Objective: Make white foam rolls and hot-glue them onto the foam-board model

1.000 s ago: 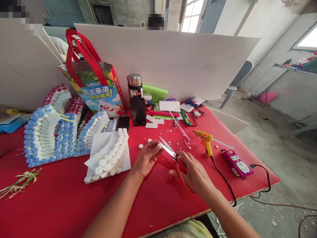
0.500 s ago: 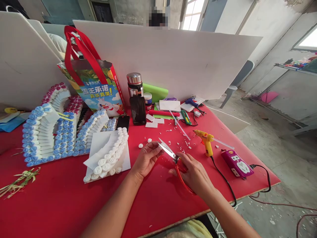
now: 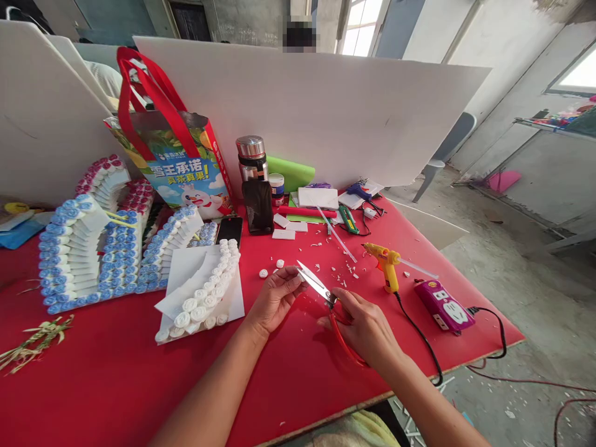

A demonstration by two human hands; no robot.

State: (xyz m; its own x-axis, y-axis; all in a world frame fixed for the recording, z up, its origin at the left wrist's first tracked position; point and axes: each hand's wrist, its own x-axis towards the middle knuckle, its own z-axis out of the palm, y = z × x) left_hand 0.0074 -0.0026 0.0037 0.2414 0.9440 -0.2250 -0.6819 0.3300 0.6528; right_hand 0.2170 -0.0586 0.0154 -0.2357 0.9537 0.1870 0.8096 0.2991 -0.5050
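Note:
My right hand (image 3: 365, 323) is wrapped round the orange-red handles of a pair of scissors (image 3: 316, 285), whose blades point up and left. In a pinch between thumb and fingers, my left hand (image 3: 278, 299) has a small white piece (image 3: 302, 279), mostly covered by the fingertips. The blade tips lie right beside that piece; whether they touch it I cannot tell. Two small white rosettes (image 3: 263, 273) lie just beyond my left hand. To its left, a curved row of white rosettes (image 3: 201, 302) sits on white board (image 3: 179, 264).
Scraps (image 3: 347, 271) litter the red table (image 3: 298, 385). A yellow glue gun (image 3: 388, 261) and a purple power strip (image 3: 444, 305), both corded, are at the right. Blue-and-white rosette pieces (image 3: 118, 254) stand left. A shopping bag (image 3: 186, 167) and a thermos (image 3: 251, 158) stand behind.
The view has shifted very slightly. Both hands, the scissors and the small white piece keep practically the same positions.

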